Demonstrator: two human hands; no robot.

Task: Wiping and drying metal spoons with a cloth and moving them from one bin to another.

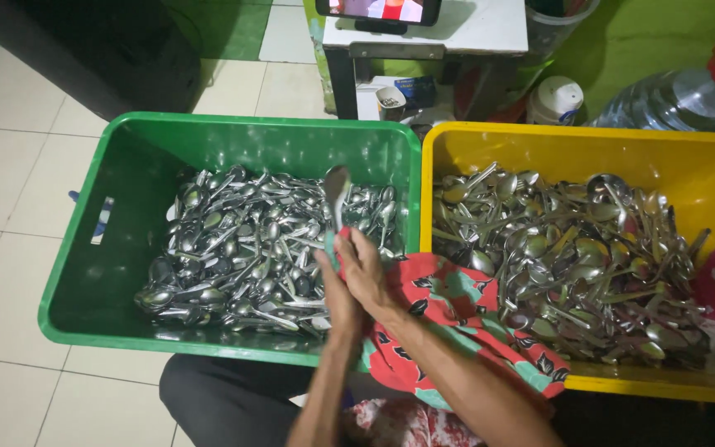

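Observation:
Both my hands meet over the inner edge of the green crate (84, 273). My left hand (337, 290) and my right hand (366, 269) are wrapped together around the handle of a metal spoon (337, 189) and a fold of red patterned cloth (457, 310). The spoon's bowl points up above the pile of spoons in the green crate (242, 248). The cloth drapes from my hands over the yellow crate's near-left corner and down toward my lap.
The yellow crate (705, 165) on the right holds a heap of spoons (573, 257). Behind the crates stand a small white table (473, 33) with a phone (378, 10), a white jar (554, 99) and a large water bottle (680, 95). Tiled floor lies to the left.

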